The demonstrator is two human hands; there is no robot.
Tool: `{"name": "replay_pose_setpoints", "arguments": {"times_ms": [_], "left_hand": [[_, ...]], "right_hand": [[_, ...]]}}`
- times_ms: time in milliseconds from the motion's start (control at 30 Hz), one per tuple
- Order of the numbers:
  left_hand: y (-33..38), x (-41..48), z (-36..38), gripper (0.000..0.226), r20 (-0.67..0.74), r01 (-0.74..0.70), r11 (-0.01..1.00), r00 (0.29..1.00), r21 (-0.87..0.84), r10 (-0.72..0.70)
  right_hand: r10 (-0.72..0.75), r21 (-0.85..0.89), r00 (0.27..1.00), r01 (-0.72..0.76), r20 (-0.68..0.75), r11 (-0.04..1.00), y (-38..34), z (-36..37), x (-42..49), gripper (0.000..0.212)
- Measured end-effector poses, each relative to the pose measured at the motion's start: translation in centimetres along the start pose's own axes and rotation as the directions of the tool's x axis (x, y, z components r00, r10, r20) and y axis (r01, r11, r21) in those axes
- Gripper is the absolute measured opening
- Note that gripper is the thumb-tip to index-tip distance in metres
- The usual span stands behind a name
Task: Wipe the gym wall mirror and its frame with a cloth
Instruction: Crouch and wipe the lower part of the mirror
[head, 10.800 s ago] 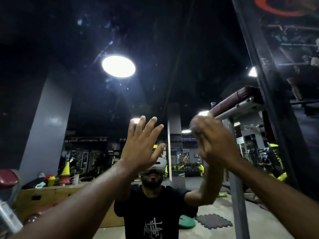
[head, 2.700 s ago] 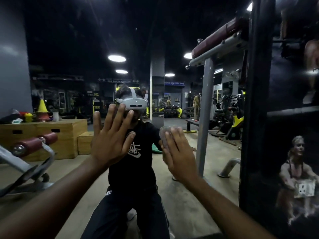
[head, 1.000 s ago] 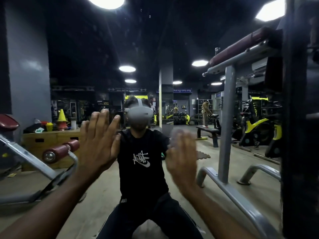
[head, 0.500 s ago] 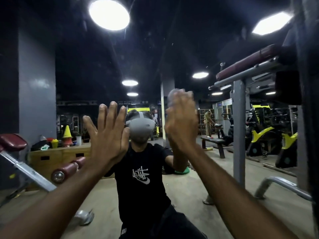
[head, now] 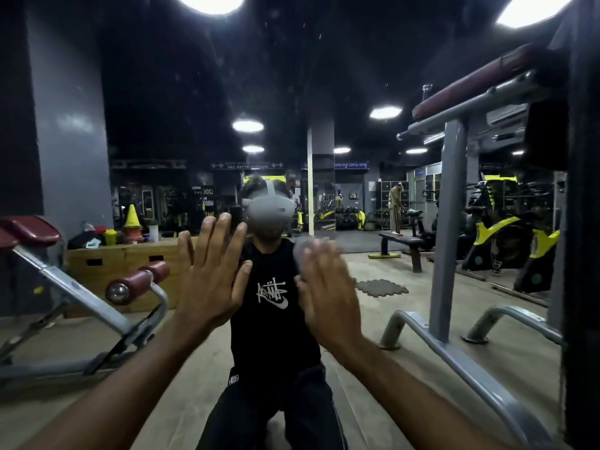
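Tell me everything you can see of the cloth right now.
Only a small pale grey patch of the cloth shows, peeking out past the fingertips of the right hand; the rest is hidden behind that hand. It looks soft, but motion blur hides its weave, edges and folds. The hand's flat fingers press it against the mirror, beside the shoulder of the reflected person. Nothing else is seen touching it.

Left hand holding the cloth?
No, the left hand is flat with fingers spread and holds nothing; the grey cloth sits under the blurred right hand.
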State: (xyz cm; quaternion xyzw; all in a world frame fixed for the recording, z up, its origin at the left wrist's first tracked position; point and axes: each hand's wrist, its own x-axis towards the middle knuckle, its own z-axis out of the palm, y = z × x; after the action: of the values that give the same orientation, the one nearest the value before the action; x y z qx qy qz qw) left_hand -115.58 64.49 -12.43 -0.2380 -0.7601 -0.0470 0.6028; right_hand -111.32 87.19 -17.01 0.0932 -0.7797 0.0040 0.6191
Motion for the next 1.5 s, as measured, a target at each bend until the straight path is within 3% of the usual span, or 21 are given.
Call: {"name": "replay_pose_setpoints", "arguments": {"times_ms": [67, 133, 200, 267, 333, 400, 467, 567, 600, 667, 733, 800, 933, 1033, 1067, 1133, 1200, 1233, 1300, 1367, 1500], "left_hand": [[0.0, -0.3, -0.4, 0.066, 0.016, 0.034, 0.999, 0.999, 0.015, -0.034], [-0.3, -0.6, -1.0, 0.065, 0.037, 0.064, 0.998, 0.997, 0.008, -0.064], [-1.2, -0.2, -1.6, 0.065, 0.041, 0.057, 0.998, 0.997, 0.035, -0.059], [-2.9, 1.4, -2.2, 0.072, 0.041, 0.084, 0.992, 0.995, 0.089, -0.088], [-5.0, 3.5, -3.2, 0.079, 0.052, 0.142, 0.984, 0.988, 0.112, -0.148], [-6.6, 5.0, -4.2, 0.073, 0.080, 0.118, 0.987, 0.989, 0.108, -0.126], [-7.8, 4.9, -4.6, 0.072, 0.099, 0.045, 0.987, 0.993, 0.156, -0.061], [-9.8, 4.4, -4.7, 0.085, 0.098, 0.077, 0.984, 0.991, 0.161, -0.094], [-10.7, 4.5, -5.1, 0.083, 0.086, 0.107, 0.984, 0.989, 0.142, -0.120], [-12.9, 4.4, -5.9, 0.075, 0.068, 0.102, 0.985, 0.991, 0.136, -0.112], [-14.6, 4.2, -5.8, 0.074, 0.078, 0.025, 0.988, 0.996, 0.155, -0.038], [-15.4, 3.8, -5.4, 0.080, 0.076, -0.009, 0.992, 0.997, 0.123, -0.001], [-15.6, 3.6, -5.4, 0.071, 0.054, -0.023, 0.999, 0.998, 0.027, 0.022], [-16.4, 1.3, -5.2, 0.073, 0.026, -0.029, 0.999, 0.999, 0.016, 0.028], [-16.8, 0.2, -5.1, 0.073, 0.014, -0.031, 0.999, 0.999, 0.024, 0.030], [-17.9, -2.3, -5.1, 0.073, -0.004, -0.049, 0.997, 0.999, 0.052, 0.050], [-19.1, -4.1, -5.3, 0.071, -0.016, -0.089, 0.990, 0.996, 0.110, 0.092], [-19.5, -4.5, -5.3, 0.071, -0.014, -0.107, 0.985, 0.994, 0.133, 0.110], [-19.8, -5.3, -5.2, 0.070, -0.011, -0.108, 0.985, 0.994, 0.134, 0.110], [-19.3, -6.3, -4.9, 0.071, -0.006, -0.110, 0.989, 0.994, 0.104, 0.111], [-18.7, -9.3, -4.1, 0.074, 0.037, -0.149, 0.984, 0.989, 0.095, 0.146]], "right_hand": [[-0.357, -0.012, 0.932, 0.358, 0.058, 0.934, 1.6, -1.8, 0.9, 0.061], [-0.418, -0.044, 0.908, 0.419, 0.039, 0.907, 5.0, -3.5, 2.6, 0.058], [-0.045, -0.047, 0.991, 0.040, -0.126, 0.998, 7.7, -4.8, 4.9, 0.061], [0.376, 0.082, 0.899, -0.367, -0.224, 0.927, 7.0, -4.9, 7.1, 0.063], [0.465, 0.149, 0.856, -0.442, -0.225, 0.885, 2.9, -3.2, 9.2, 0.064], [0.314, 0.146, 0.930, -0.290, -0.189, 0.946, -1.4, -1.6, 10.6, 0.065], [0.024, 0.097, 0.996, -0.015, -0.091, 0.995, -3.6, -0.7, 10.5, 0.066], [-0.363, 0.022, 0.932, 0.363, -0.012, 0.931, -0.3, -2.7, 11.6, 0.057], [-0.334, 0.019, 0.941, 0.335, -0.050, 0.942, 1.4, -3.5, 12.6, 0.052], [0.033, 0.088, 0.981, -0.017, -0.191, 0.996, 2.8, -4.6, 15.5, 0.049], [0.412, 0.190, 0.857, -0.369, -0.310, 0.910, 0.5, -3.9, 18.9, 0.052], [0.474, 0.172, 0.820, -0.442, -0.321, 0.880, -5.2, -2.0, 21.4, 0.053], [0.008, 0.120, 0.983, 0.014, -0.183, 0.993, -12.4, 0.6, 20.1, 0.053], [-0.342, 0.066, 0.937, 0.347, -0.076, 0.935, -10.2, 0.2, 15.1, 0.050], [-0.299, 0.057, 0.950, 0.305, -0.094, 0.951, -8.6, -0.1, 13.8, 0.049], [0.109, 0.110, 0.977, -0.090, -0.182, 0.990, -6.4, -0.7, 11.9, 0.051], [0.547, 0.235, 0.786, -0.495, -0.289, 0.836, -7.7, -0.4, 11.7, 0.057], [0.618, 0.244, 0.723, -0.567, -0.310, 0.786, -9.7, 0.3, 11.9, 0.057], [0.457, 0.078, 0.842, -0.455, -0.288, 0.887, -15.0, 2.1, 11.8, 0.058], [0.196, 0.077, 0.969, -0.186, -0.151, 0.980, -18.3, 3.8, 10.6, 0.059], [-0.186, 0.014, 0.981, 0.187, -0.060, 0.982, -14.6, 1.1, 8.1, 0.053]]}}
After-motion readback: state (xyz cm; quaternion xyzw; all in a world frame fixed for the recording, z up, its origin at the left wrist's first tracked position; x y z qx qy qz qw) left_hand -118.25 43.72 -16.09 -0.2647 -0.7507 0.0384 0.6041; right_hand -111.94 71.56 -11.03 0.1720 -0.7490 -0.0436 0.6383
